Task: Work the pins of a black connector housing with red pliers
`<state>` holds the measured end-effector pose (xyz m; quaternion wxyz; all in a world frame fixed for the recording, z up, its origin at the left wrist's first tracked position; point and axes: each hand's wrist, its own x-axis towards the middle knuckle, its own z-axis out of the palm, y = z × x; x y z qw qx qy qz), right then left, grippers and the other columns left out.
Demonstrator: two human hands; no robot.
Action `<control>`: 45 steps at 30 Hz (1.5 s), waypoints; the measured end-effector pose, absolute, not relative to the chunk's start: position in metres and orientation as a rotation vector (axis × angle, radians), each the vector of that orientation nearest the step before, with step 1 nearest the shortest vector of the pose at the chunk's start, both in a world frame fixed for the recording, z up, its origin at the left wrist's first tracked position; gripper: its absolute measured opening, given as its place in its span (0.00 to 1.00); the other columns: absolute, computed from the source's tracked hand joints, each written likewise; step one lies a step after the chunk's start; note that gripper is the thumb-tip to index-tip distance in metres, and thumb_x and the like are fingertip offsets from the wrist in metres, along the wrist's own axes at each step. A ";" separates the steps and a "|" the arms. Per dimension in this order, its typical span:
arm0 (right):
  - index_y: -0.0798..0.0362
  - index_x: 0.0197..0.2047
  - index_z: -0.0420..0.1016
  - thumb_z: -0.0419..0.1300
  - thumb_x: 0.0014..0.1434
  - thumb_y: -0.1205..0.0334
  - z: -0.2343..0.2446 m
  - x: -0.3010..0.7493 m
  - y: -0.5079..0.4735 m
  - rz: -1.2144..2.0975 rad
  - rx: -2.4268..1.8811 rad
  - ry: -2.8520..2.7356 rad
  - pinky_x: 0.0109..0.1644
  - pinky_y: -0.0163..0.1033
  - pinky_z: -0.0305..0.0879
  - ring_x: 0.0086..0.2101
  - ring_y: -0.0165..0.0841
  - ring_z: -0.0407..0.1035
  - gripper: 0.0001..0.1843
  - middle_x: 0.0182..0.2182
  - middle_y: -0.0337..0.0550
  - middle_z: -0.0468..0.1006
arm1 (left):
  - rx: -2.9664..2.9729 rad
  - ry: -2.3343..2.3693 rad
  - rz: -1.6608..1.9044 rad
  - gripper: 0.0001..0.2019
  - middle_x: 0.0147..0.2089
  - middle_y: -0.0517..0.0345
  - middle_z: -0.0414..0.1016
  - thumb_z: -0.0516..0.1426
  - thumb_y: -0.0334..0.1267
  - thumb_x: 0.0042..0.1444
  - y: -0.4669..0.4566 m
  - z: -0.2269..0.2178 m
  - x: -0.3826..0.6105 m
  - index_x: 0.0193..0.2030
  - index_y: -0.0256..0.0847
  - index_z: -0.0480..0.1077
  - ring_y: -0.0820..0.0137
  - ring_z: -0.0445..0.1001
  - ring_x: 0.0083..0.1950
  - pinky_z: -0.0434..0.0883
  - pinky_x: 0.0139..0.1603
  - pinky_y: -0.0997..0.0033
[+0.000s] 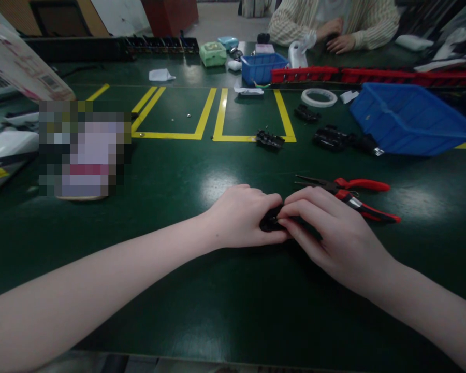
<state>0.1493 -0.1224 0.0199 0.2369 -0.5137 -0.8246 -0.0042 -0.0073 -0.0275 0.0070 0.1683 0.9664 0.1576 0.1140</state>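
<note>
My left hand (245, 216) and my right hand (331, 233) meet at the middle of the dark green table (186, 290). Both are closed around a small black part (271, 221) that rests on the table between them. Most of the part is hidden under my fingers. Red-handled pliers (353, 196) lie on the table just behind my right hand, jaws pointing left.
Several black parts (270, 140) lie near the yellow floor-tape lines (217, 116). A large blue bin (409, 119) sits at the right, a smaller blue bin (262, 67) and a tape roll (319, 97) farther back. Another person's hands (336, 36) rest across the table. A blurred patch (83, 150) lies left.
</note>
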 end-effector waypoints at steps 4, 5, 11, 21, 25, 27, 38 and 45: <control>0.55 0.35 0.68 0.53 0.59 0.71 0.020 0.146 -0.123 -0.230 -1.325 -2.310 0.39 0.43 0.66 0.37 0.36 0.67 0.04 0.34 0.47 0.74 | 2.744 0.445 0.315 0.13 0.27 0.62 0.71 0.58 0.48 0.53 -0.027 0.007 -0.007 0.33 0.39 0.67 0.70 0.70 0.29 0.64 0.32 0.71; 0.56 0.35 0.69 0.53 0.59 0.71 0.020 0.145 -0.123 -0.271 -1.301 -2.315 0.40 0.44 0.66 0.38 0.36 0.67 0.04 0.34 0.48 0.74 | 2.746 0.446 0.314 0.13 0.27 0.62 0.71 0.58 0.48 0.53 -0.027 0.007 -0.007 0.33 0.39 0.67 0.70 0.70 0.29 0.64 0.31 0.71; 0.55 0.34 0.70 0.55 0.59 0.69 0.018 0.146 -0.123 -0.074 -1.412 -2.241 0.42 0.44 0.65 0.37 0.35 0.67 0.03 0.33 0.44 0.75 | 2.803 0.478 0.287 0.13 0.25 0.62 0.70 0.58 0.48 0.53 -0.028 0.008 -0.006 0.31 0.39 0.67 0.69 0.70 0.27 0.63 0.30 0.70; 0.51 0.48 0.69 0.55 0.60 0.62 0.033 0.179 -0.121 -0.262 -1.376 -2.236 0.50 0.51 0.63 0.43 0.38 0.68 0.12 0.40 0.46 0.75 | 2.756 0.532 0.275 0.22 0.24 0.61 0.70 0.52 0.59 0.56 -0.029 0.012 -0.007 0.31 0.38 0.67 0.71 0.68 0.25 0.60 0.27 0.73; 0.52 0.49 0.70 0.57 0.54 0.41 0.037 0.238 -0.117 -0.499 -1.744 -2.223 0.33 0.47 0.65 0.35 0.43 0.70 0.27 0.40 0.52 0.75 | 2.732 0.569 0.301 0.24 0.23 0.63 0.67 0.50 0.60 0.57 -0.028 0.013 -0.009 0.29 0.39 0.66 0.74 0.65 0.23 0.56 0.24 0.74; 0.53 0.49 0.72 0.59 0.47 0.34 0.030 0.268 -0.115 -0.568 -1.740 -2.304 0.27 0.44 0.64 0.32 0.42 0.71 0.35 0.38 0.54 0.76 | 2.709 0.577 0.291 0.24 0.23 0.63 0.67 0.50 0.60 0.57 -0.027 0.013 -0.010 0.29 0.39 0.66 0.74 0.64 0.23 0.56 0.24 0.74; 0.54 0.41 0.71 0.56 0.52 0.39 0.031 0.262 -0.118 -0.455 -1.727 -2.355 0.27 0.41 0.65 0.26 0.36 0.69 0.26 0.33 0.50 0.74 | 2.637 0.623 0.276 0.24 0.23 0.64 0.67 0.51 0.60 0.56 -0.025 0.014 -0.011 0.29 0.39 0.66 0.74 0.64 0.23 0.55 0.24 0.75; 0.48 0.42 0.66 0.56 0.54 0.42 0.056 0.238 -0.132 -0.393 -1.578 -2.266 0.26 0.40 0.64 0.28 0.35 0.71 0.20 0.32 0.45 0.75 | 2.639 0.692 0.295 0.22 0.24 0.63 0.69 0.52 0.59 0.56 -0.022 0.014 -0.012 0.30 0.39 0.67 0.73 0.66 0.24 0.56 0.24 0.75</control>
